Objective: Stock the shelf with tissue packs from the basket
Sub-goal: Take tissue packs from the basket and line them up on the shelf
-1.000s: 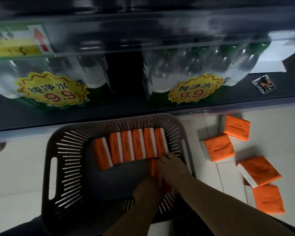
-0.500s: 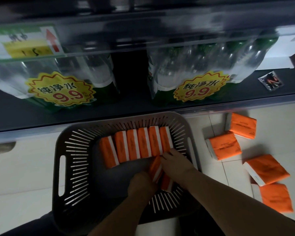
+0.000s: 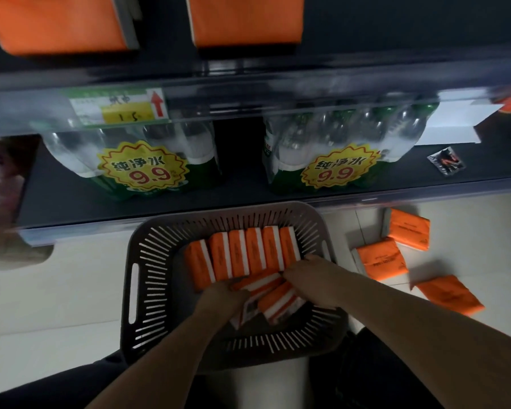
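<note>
A grey slatted basket [image 3: 148, 278] stands on the floor below the shelf. Inside it, a row of several orange-and-white tissue packs [image 3: 242, 252] stands on edge along the far side. In front of that row lie a few loose tissue packs [image 3: 275, 299] at angles. My left hand [image 3: 222, 299] and my right hand [image 3: 310, 278] are both in the basket, closed around these loose packs from either side. On the upper shelf [image 3: 248, 72], two large orange packs [image 3: 242, 19] sit at the top of the view.
Two shrink-wrapped bundles of water bottles [image 3: 148, 154] with yellow 9.9 price stickers fill the lower shelf. A small dark sachet [image 3: 446, 164] and a white carton [image 3: 455, 125] lie at its right. Several orange tissue packs [image 3: 381, 261] are scattered on the tiled floor right of the basket.
The view has tilted up, so the upper shelf with orange packs now shows. Both hands have gathered the loose packs together in the basket's near right part.
</note>
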Available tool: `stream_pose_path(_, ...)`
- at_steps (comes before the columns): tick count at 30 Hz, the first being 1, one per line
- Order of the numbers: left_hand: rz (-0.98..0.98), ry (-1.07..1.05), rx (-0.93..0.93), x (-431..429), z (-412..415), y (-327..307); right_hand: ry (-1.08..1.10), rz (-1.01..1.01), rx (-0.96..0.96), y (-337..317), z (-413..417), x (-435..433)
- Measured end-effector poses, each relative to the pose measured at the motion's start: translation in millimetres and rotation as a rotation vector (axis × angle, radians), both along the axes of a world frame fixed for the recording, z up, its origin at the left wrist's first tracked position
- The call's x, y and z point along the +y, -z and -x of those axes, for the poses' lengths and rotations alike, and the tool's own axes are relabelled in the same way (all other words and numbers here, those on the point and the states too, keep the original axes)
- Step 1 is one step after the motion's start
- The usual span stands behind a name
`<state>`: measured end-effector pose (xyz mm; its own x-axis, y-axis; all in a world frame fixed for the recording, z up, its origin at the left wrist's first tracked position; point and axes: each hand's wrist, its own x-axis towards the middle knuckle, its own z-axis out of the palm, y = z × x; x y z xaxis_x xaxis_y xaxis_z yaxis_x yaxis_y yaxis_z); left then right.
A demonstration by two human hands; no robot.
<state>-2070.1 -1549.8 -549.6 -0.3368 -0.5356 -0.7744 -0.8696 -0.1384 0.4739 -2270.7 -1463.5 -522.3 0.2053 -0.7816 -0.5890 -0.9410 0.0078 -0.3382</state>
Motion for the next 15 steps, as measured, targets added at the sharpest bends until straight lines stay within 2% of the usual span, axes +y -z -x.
stream_pose_path(3, -0.002, -0.066, -0.004, -10, -5, -17, 0.045, 0.037, -0.066, -15, 4, -3)
stream_pose_path(7, -0.007, -0.154, 0.084, -18, -11, -41, 0.204, -0.106, -0.074, -42, 5, -11)
stream_pose_path(13, -0.029, -0.248, 0.16, -34, -13, -79, 0.401, -0.041, -0.22, -90, 0, -21)
stream_pose_path(15, -0.06, -0.319, 0.248, -41, -15, -92, 0.471, 0.003, -0.294, -102, -2, -24)
